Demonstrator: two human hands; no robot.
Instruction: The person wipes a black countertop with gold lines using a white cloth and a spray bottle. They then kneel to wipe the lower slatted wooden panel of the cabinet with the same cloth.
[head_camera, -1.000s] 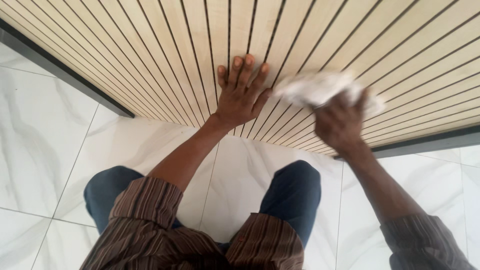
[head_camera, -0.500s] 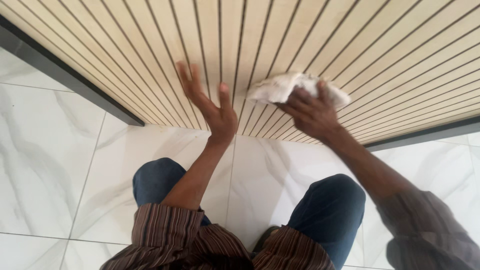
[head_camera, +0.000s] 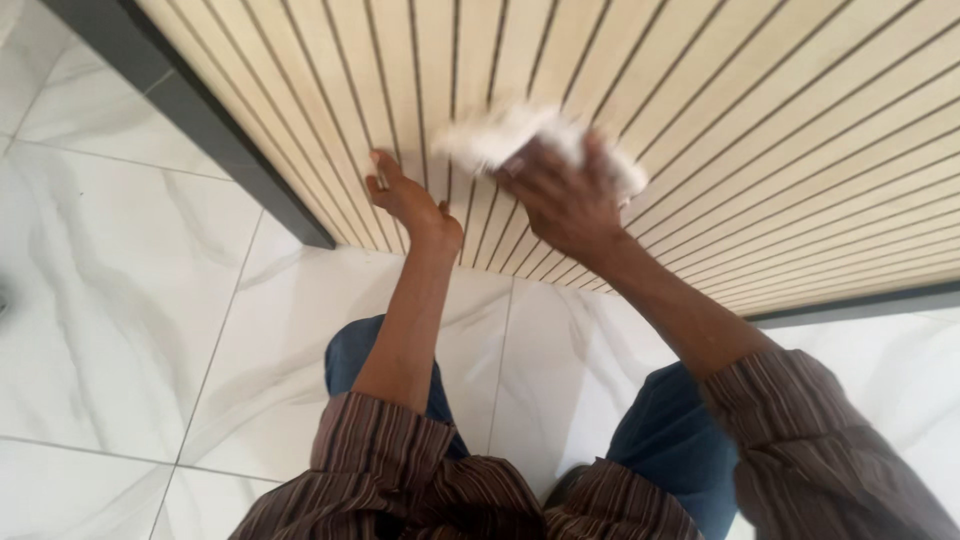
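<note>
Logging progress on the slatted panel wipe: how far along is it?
Done: nothing can be confirmed; the slatted wood panel looks the same all over, with no visible wiped or unwiped area. In hand: the right hand presses a white cloth against the slats near the panel's lower edge, blurred; the left hand rests on the slats beside it. Left: cannot be judged from this view.

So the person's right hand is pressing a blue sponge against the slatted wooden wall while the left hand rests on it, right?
Not quite: the head view shows a white cloth, not a blue sponge. The right hand presses it against the slatted wooden wall, and the left hand rests on the wall.
</note>
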